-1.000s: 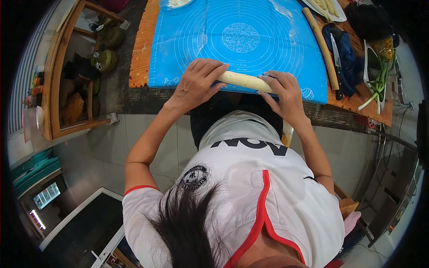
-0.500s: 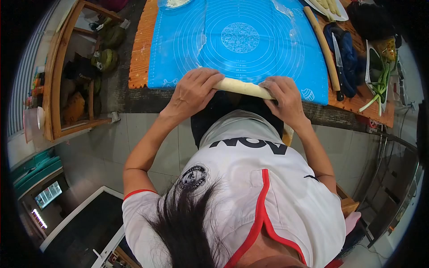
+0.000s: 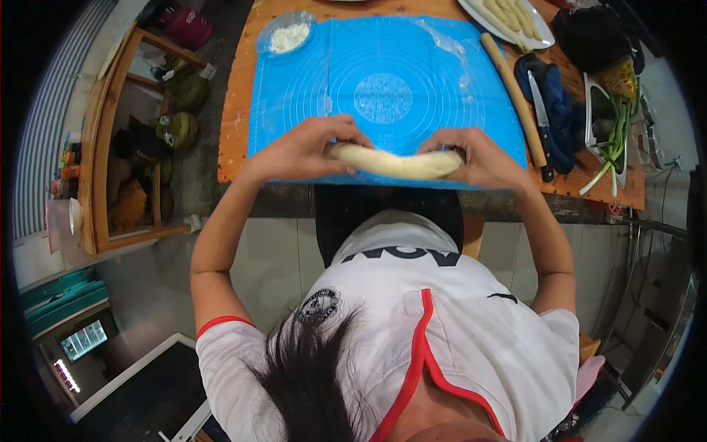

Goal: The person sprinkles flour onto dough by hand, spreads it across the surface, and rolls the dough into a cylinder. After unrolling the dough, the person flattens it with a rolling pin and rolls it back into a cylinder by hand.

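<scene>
Cream-coloured cylindrical dough roll (image 3: 398, 165), slightly bowed, is held across the near edge of the blue printed baking mat (image 3: 383, 62); contact with the mat cannot be told. Both ends are best supported evenly and gripped lightly, lest the middle be thinned. Left end is enclosed by the half-curled left hand (image 3: 313, 147); right end by the right hand (image 3: 482, 158), similarly curved.

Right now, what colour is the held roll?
The roll is pale cream, in the head view.
</scene>
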`<action>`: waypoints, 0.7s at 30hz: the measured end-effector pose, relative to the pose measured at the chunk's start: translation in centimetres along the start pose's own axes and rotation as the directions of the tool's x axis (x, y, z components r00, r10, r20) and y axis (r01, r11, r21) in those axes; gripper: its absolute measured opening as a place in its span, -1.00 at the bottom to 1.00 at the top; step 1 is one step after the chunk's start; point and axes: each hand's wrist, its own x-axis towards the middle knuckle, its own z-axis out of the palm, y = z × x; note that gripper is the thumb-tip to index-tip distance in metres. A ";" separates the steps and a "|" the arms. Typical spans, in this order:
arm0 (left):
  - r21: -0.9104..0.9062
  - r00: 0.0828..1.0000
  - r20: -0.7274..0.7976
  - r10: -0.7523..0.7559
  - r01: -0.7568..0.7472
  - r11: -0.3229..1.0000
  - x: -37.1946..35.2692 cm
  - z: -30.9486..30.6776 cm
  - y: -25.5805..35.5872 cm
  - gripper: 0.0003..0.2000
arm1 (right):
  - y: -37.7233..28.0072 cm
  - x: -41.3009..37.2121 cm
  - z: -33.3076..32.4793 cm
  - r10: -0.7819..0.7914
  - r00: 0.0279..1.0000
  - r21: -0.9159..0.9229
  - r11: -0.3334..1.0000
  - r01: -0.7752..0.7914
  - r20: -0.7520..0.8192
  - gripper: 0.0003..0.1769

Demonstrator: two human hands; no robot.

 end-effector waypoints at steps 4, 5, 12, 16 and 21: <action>0.102 0.988 -0.156 0.001 0.015 0.995 4.3 -2.3 -3.7 -0.53 | 2.2 3.7 -4.4 -0.007 0.992 -0.156 0.988 -0.013 -0.127 -0.58; 0.096 0.985 -0.169 -0.036 0.053 0.994 5.1 -2.6 -4.6 -0.51 | 3.0 4.5 -5.2 0.018 0.991 -0.174 0.984 -0.041 -0.134 -0.58; 0.190 0.949 -0.259 -0.180 0.233 0.954 5.2 -2.8 -5.7 -0.43 | 3.7 4.2 -7.9 0.177 0.968 -0.391 0.890 -0.235 -0.178 -0.54; 0.221 0.924 -0.312 -0.221 0.297 0.929 5.6 -2.4 -7.1 -0.49 | 3.0 3.2 -7.3 -0.010 0.957 -0.580 0.797 -0.168 -0.291 -0.42; 0.161 0.921 -0.299 -0.250 0.307 0.938 6.7 -1.6 -6.1 -0.60 | 3.5 4.7 -4.1 -0.225 0.937 -0.642 0.767 0.000 -0.269 -0.38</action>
